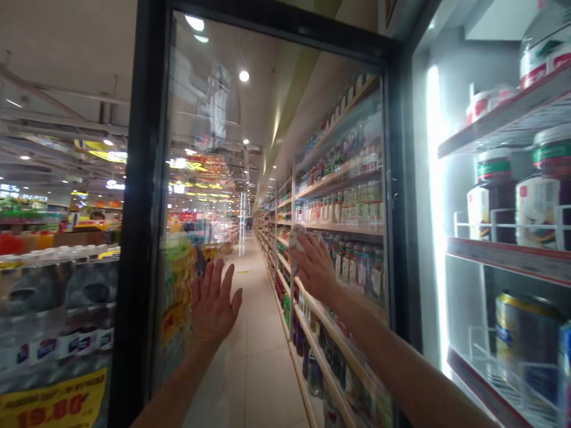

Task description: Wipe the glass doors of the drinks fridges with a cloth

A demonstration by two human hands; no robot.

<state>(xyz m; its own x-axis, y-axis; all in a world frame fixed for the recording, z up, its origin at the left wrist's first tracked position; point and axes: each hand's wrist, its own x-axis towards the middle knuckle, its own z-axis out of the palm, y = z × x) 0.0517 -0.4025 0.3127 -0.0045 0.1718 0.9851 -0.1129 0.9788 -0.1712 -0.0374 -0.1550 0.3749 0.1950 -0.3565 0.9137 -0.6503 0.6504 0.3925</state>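
Observation:
A glass cooler door (263, 148) in a dark frame stands swung out in front of me. My left hand (216, 303) is spread at the lower left part of the pane, palm toward the glass, with nothing in it. Higher and to the right, my right hand (314, 264) presses a crumpled pale cloth (298, 235) against the pane. The cloth shows past the fingertips; the rest of it is hidden under the hand.
Lit cooler shelves (508, 261) with bottles, jars and cans are close on the right. Shrink-wrapped bottle packs (57, 309) with a yellow price sign (53, 401) stand at the left. Through the glass, a tiled aisle (247, 333) runs back.

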